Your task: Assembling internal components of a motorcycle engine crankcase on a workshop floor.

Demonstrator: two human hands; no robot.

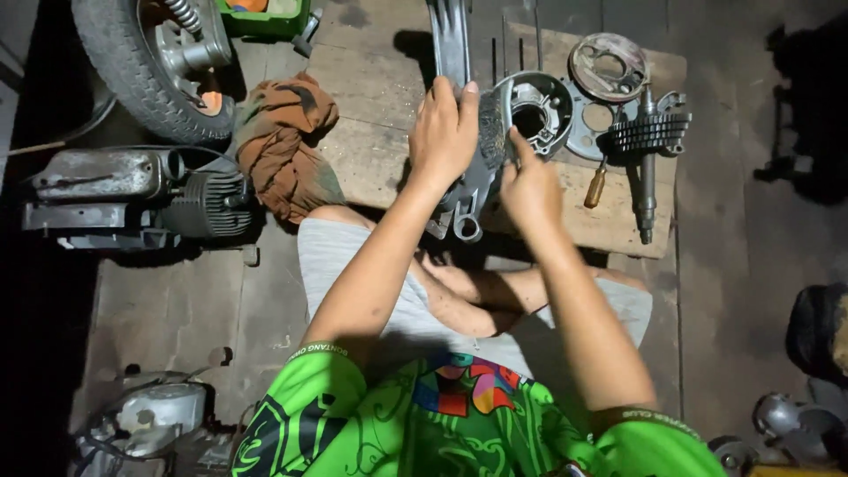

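1. Holding the grey engine casing [481, 168] with both hands, we keep it tilted over the near part of the wooden board [371, 79], its lower lugs hanging past the board's near edge above our lap.
2. Our left hand [444, 132] is clamped over the casing's upper left side, fingers curled across its top.
3. Our right hand [528, 187] grips the right rim, thumb pointing up toward the round housing [537, 108]; whether it pinches a small part we cannot tell.
4. Just beyond lie a flat round plate [608, 66], a geared shaft [647, 141] and a wooden-handled tool [595, 187], all close together on the board.
5. A brown rag [284, 141] sits at the board's left corner, with a tyred wheel [132, 62] and a finned engine block [141, 199] further left on the floor.
6. We judge the casing could slip off the edge onto our legs if either grip loosens, and a careless swing might knock the shaft or the tool off the board.
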